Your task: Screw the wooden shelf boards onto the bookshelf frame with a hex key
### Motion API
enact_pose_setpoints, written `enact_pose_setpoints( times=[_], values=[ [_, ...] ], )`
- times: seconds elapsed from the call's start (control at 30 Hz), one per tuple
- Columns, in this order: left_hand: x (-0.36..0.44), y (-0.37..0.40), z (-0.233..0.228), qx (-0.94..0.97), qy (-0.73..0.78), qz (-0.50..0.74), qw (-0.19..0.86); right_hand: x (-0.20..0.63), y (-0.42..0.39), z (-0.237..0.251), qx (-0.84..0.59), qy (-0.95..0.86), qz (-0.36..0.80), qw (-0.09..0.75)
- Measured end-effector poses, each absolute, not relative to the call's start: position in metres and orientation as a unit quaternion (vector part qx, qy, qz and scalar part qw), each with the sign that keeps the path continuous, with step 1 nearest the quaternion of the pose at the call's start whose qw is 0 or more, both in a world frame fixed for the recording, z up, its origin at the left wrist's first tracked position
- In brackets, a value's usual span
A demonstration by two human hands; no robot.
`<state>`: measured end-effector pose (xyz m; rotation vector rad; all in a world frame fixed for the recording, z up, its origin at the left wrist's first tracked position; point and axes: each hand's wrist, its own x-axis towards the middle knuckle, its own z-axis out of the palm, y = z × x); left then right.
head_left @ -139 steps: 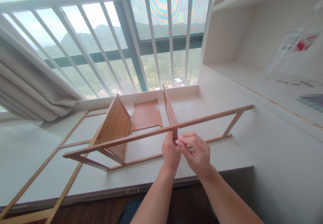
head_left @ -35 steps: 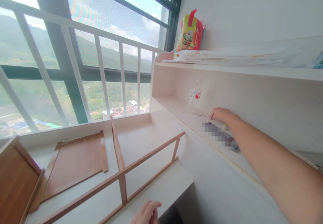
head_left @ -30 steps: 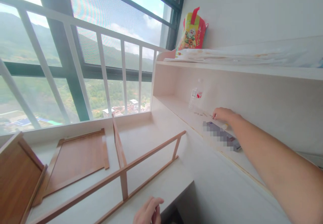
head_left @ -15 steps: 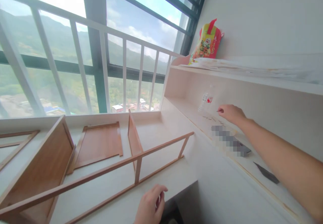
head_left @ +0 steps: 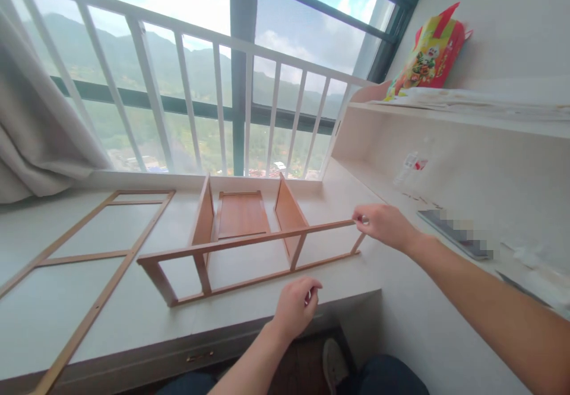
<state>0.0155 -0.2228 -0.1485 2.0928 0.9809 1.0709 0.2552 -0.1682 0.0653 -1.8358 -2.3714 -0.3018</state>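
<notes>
A brown wooden frame [head_left: 249, 242] with upright panels stands on the white ledge. At the right end of its top rail is my right hand [head_left: 378, 224], thumb and fingers pinched together; what they hold is too small to make out. My left hand [head_left: 296, 305] is in front of the frame's lower rail, apart from it, with its fingers curled in and their contents hidden. A flat brown panel [head_left: 243, 214] lies behind the frame, between two upright boards, the right one [head_left: 289, 211] nearer my right hand.
A second, flat wooden frame [head_left: 89, 258] lies on the ledge [head_left: 133, 335] at left. On the right shelf are a clear bottle [head_left: 406, 168], small dark pieces [head_left: 416, 199] and a phone-like slab [head_left: 454, 234]. A colourful bag [head_left: 430, 53] stands above. White railings [head_left: 218, 80] line the window.
My right hand has moved from above the shelf's small pieces to the right end of the frame's top rail. My left hand stays curled near the ledge's front. The view has swung left.
</notes>
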Motion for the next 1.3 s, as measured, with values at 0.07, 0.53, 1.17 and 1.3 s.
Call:
enact_pose_setpoints(
  times=[0.07,0.53,1.17,1.3],
  values=[
    [0.007,-0.226,-0.148,0.777,0.387,0.405,0.289,0.24,-0.184,0.034,-0.58,-0.806,-0.02,0.12],
    [-0.033,-0.205,-0.152,0.724,0.568,0.34,0.192,0.168,-0.178,-0.181,-0.589,-0.666,0.317,0.33],
    [-0.026,-0.155,-0.197,0.754,0.528,0.256,0.297,0.159,-0.164,-0.182,-0.529,-0.689,0.413,0.273],
    [-0.03,-0.169,-0.192,0.771,0.511,0.237,0.296,0.164,-0.183,-0.168,-0.532,-0.703,0.408,0.238]
  ],
)
